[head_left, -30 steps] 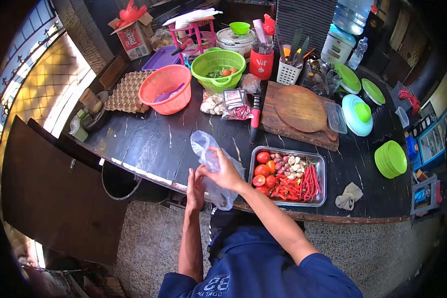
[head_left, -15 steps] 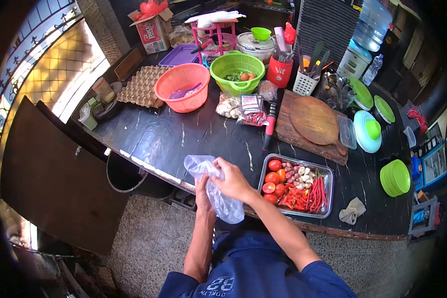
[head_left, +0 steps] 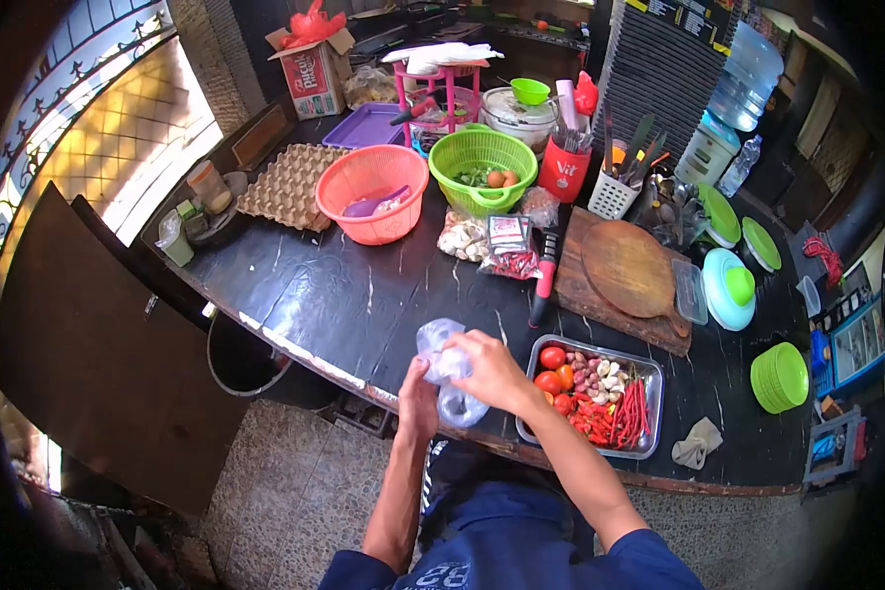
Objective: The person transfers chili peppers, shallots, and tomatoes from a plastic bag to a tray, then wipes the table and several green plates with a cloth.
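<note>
A crumpled clear plastic bag (head_left: 460,405) is held between both hands at the front edge of the black table. My left hand (head_left: 418,401) is closed on its left side, with the thumb up. From the right, my right hand (head_left: 492,372) pinches the upper part of the bag. Just right of my right hand lies a metal tray (head_left: 649,442) with tomatoes (head_left: 549,382), shallots, garlic (head_left: 610,379), cut red chillies (head_left: 590,421) and long red chillies (head_left: 631,415).
Behind are a pink basket (head_left: 372,231), a green basket (head_left: 484,147), packets (head_left: 509,246), a pink-handled knife (head_left: 544,280) and a wooden board (head_left: 629,270). An egg carton (head_left: 293,187) stands back left. At right are a cloth (head_left: 697,442) and green plates (head_left: 780,378).
My hands and the bag have moved slightly right and down in view. The bag is bunched smaller between the hands. The table scene has shifted a little with the camera.
</note>
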Tool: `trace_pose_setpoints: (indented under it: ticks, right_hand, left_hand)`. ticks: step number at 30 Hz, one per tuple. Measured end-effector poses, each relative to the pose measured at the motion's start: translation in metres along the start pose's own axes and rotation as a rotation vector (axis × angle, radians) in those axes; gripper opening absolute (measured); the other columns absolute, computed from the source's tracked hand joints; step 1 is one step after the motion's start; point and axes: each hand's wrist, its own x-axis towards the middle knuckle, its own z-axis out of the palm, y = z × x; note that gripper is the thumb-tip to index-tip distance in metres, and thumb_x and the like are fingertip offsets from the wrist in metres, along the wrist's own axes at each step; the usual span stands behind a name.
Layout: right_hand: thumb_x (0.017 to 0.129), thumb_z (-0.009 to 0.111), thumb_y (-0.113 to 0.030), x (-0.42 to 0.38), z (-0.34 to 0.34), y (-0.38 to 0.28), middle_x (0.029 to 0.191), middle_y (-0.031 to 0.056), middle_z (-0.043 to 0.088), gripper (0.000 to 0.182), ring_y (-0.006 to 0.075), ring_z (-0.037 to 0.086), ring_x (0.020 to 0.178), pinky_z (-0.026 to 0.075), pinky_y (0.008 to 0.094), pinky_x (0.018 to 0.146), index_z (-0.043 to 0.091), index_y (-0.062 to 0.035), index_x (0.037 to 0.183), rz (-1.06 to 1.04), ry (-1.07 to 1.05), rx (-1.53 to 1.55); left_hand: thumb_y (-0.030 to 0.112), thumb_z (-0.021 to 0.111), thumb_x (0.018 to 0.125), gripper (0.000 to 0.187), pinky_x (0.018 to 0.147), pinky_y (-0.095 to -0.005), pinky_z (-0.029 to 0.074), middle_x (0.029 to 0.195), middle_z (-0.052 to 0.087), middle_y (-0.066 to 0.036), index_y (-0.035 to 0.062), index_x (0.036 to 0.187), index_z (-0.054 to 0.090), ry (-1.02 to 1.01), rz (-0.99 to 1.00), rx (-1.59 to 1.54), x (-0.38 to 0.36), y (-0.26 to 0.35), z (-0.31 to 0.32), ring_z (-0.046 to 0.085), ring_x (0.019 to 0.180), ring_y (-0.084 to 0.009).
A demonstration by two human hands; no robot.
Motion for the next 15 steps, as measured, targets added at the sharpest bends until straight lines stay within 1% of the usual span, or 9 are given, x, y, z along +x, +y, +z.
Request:
trace_pose_setpoints:
  ticks: [1, 3, 4, 5, 7, 8, 9, 12, 15]
  right_hand:
    - [0.074, 0.083, -0.008, 0.009, 0.000, 0.004, 0.109, 0.0185, 0.068, 0.048, 0.0395, 0.069, 0.105, 0.056, 0.0433, 0.093, 0.066, -0.0072, 0.119, -0.002, 0.001, -0.003]
    - [0.075, 0.081, -0.008, 0.025, 0.005, 0.013, 0.106, 0.0190, 0.069, 0.046, 0.0405, 0.069, 0.102, 0.056, 0.0442, 0.092, 0.066, -0.0057, 0.118, 0.056, 0.104, 0.027]
    - [0.078, 0.079, -0.007, 0.029, 0.009, 0.014, 0.113, 0.0187, 0.068, 0.047, 0.0393, 0.068, 0.108, 0.056, 0.0432, 0.094, 0.064, -0.0043, 0.122, 0.066, 0.101, 0.031]
    - [0.078, 0.079, -0.007, 0.031, 0.014, 0.016, 0.113, 0.0187, 0.068, 0.047, 0.0393, 0.068, 0.108, 0.056, 0.0432, 0.094, 0.064, -0.0043, 0.122, 0.075, 0.098, 0.032]
    - [0.080, 0.077, -0.006, 0.036, 0.022, 0.018, 0.128, 0.0235, 0.064, 0.056, 0.0409, 0.064, 0.120, 0.055, 0.0443, 0.098, 0.061, -0.0050, 0.134, -0.024, 0.178, 0.198]
    - [0.086, 0.075, -0.008, 0.035, 0.022, 0.016, 0.143, 0.0240, 0.056, 0.062, 0.0378, 0.059, 0.131, 0.055, 0.0425, 0.100, 0.055, -0.0077, 0.144, -0.013, 0.168, 0.243]
    - [0.086, 0.075, -0.008, 0.031, 0.021, 0.013, 0.143, 0.0240, 0.056, 0.062, 0.0378, 0.059, 0.131, 0.055, 0.0425, 0.100, 0.055, -0.0077, 0.144, -0.004, 0.164, 0.246]
    - [0.093, 0.074, -0.013, 0.013, 0.014, 0.008, 0.157, 0.0216, 0.044, 0.060, 0.0364, 0.057, 0.135, 0.059, 0.0406, 0.095, 0.054, -0.0118, 0.149, 0.121, 0.169, 0.361]
    - [0.094, 0.074, -0.012, -0.021, 0.001, -0.007, 0.146, 0.0173, 0.056, 0.042, 0.0304, 0.062, 0.127, 0.058, 0.0375, 0.094, 0.063, -0.0096, 0.135, 0.123, 0.109, 0.333]
  left_hand:
    - [0.031, 0.059, 0.103, 0.049, 0.108, -0.0429, 0.048, 0.137, 0.061, -0.009, 0.0077, 0.144, 0.050, 0.018, 0.006, 0.028, -0.001, -0.002, 0.000, 0.057, 0.130, -0.0241]
    - [0.008, 0.072, 0.094, 0.059, 0.111, -0.0415, 0.046, 0.141, 0.056, -0.008, 0.0050, 0.147, 0.046, -0.121, 0.009, -0.066, -0.007, 0.001, 0.010, 0.054, 0.133, -0.0218]
    - [0.002, 0.072, 0.093, 0.058, 0.109, -0.0406, 0.048, 0.139, 0.058, -0.009, 0.0042, 0.146, 0.048, -0.100, 0.071, -0.003, -0.001, -0.002, 0.010, 0.056, 0.130, -0.0222]
    - [-0.003, 0.071, 0.091, 0.058, 0.107, -0.0397, 0.050, 0.137, 0.060, -0.009, 0.0034, 0.145, 0.050, -0.078, 0.129, 0.060, 0.008, -0.005, 0.008, 0.059, 0.128, -0.0226]
    - [-0.007, 0.067, 0.093, 0.049, 0.102, -0.0371, 0.054, 0.131, 0.065, -0.010, 0.0014, 0.140, 0.055, 0.063, 0.113, 0.103, 0.038, 0.000, -0.006, 0.064, 0.121, -0.0226]
    - [-0.007, 0.066, 0.093, 0.044, 0.099, -0.0363, 0.056, 0.125, 0.068, -0.011, -0.0007, 0.135, 0.058, 0.109, 0.139, 0.109, 0.056, 0.001, -0.014, 0.067, 0.115, -0.0222]
    - [-0.006, 0.066, 0.093, 0.043, 0.098, -0.0362, 0.055, 0.127, 0.068, -0.012, -0.0022, 0.135, 0.058, 0.147, 0.157, 0.100, 0.072, 0.007, -0.014, 0.067, 0.115, -0.0226]
    - [0.000, 0.073, 0.093, 0.039, 0.092, -0.0356, 0.056, 0.120, 0.071, -0.011, -0.0029, 0.131, 0.061, 0.265, 0.239, 0.142, 0.145, 0.007, -0.020, 0.070, 0.107, -0.0220]
    - [0.002, 0.077, 0.091, 0.041, 0.092, -0.0354, 0.055, 0.120, 0.071, -0.010, -0.0022, 0.129, 0.062, 0.289, 0.351, 0.189, 0.222, 0.008, 0.000, 0.070, 0.106, -0.0205]
